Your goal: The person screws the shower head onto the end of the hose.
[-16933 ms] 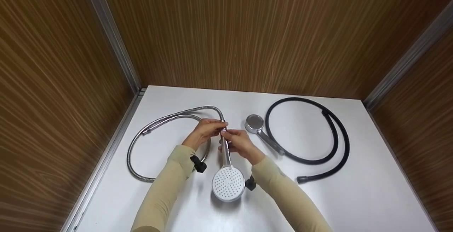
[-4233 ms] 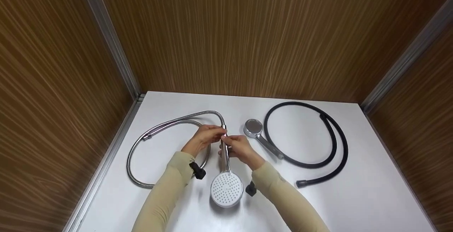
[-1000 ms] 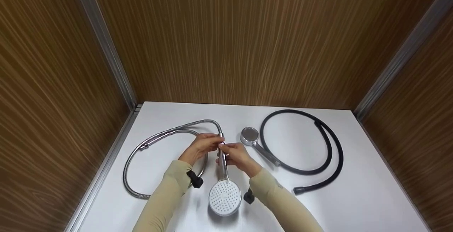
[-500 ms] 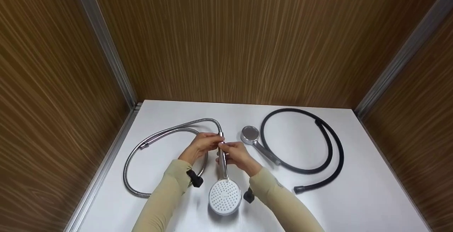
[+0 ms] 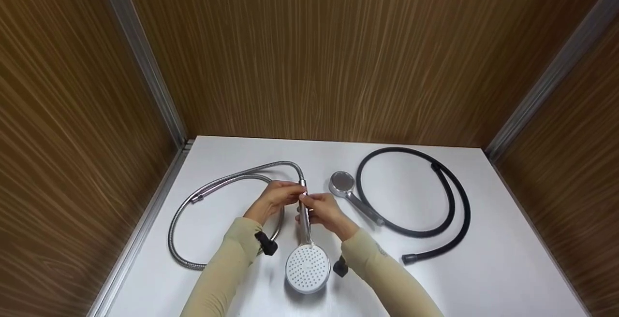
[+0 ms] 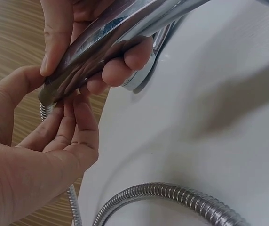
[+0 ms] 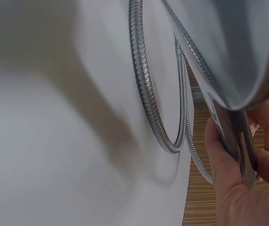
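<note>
A chrome hand shower with a round white spray face (image 5: 307, 268) points toward me above the near part of the white table. My right hand (image 5: 325, 210) grips its handle (image 7: 226, 129), fingers wrapped beneath. At the handle's far end, my left hand (image 5: 278, 196) pinches the end fitting of a silver metal shower hose (image 5: 282, 163) between thumb and fingers. The fitting meets the handle end; the left wrist view shows the fingers (image 6: 80, 127) covering most of that joint. From there the hose arches up and loops left across the table.
Right of the hands lies a second, grey-handled hand shower (image 5: 342, 184). A coiled black hose (image 5: 466, 210) is beside it, touching or very near its handle. The metal hose's free end (image 5: 197, 198) rests at left. Wood-grain panels (image 5: 309, 56) enclose the table's back and sides.
The head view has tilted, so the table sits lower in it than in the oldest frame. Both hands keep their places on the hand shower and hose fitting, with only slight finger shifts.
</note>
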Motion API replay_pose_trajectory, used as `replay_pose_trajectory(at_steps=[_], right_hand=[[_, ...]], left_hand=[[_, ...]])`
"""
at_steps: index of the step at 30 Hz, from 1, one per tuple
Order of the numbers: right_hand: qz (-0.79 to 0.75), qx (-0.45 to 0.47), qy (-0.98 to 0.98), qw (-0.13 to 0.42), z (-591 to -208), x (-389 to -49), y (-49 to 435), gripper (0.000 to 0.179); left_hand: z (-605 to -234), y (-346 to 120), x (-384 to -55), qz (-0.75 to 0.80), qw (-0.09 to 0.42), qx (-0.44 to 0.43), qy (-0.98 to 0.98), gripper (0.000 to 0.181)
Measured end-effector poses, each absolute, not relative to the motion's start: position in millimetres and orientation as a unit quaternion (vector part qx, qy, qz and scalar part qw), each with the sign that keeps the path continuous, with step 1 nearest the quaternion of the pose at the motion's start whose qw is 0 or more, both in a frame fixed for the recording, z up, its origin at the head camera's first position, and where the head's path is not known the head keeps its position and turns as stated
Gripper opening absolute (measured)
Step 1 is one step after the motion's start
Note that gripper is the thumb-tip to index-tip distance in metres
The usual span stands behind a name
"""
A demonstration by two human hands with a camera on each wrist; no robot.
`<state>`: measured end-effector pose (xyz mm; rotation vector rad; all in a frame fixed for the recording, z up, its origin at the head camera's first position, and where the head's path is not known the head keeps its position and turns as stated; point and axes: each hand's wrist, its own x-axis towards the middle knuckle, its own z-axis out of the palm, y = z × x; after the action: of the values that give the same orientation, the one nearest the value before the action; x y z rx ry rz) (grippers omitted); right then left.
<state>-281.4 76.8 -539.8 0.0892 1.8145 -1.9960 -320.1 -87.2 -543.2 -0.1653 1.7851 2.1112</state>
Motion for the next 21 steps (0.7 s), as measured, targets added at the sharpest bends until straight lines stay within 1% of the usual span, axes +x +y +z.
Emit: replay_pose_trajectory(at_steps=[3,5,10,18,21], right_hand=[[-0.722,0.033,0.655,0.22,-541.1,-281.0,76.9,0.029],[-0.723,0.035,0.654,0.22,-541.9,-280.6,77.2,0.028],[-0.722,0.033,0.655,0.219,-542.7,-279.6,77.3,0.027],[-0.721,0.031,0.657,0.218,-542.6,-279.4,76.8,0.024],[-0.722,0.033,0.656,0.218,-542.7,-279.4,76.3,0.022]], left_hand=[[-543.6,-87.3,-318.7,0.754,0.185,-0.055,0.628,0.007],[-543.7,-86.9,-317.7,0.757,0.187,-0.054,0.624,0.001],[-545.4,-87.0,-317.8,0.758,0.191,-0.054,0.621,0.01],[-545.3,-87.2,-318.1,0.754,0.189,-0.051,0.627,0.002],[-545.6,-87.6,-318.0,0.752,0.189,-0.054,0.629,0.005]])
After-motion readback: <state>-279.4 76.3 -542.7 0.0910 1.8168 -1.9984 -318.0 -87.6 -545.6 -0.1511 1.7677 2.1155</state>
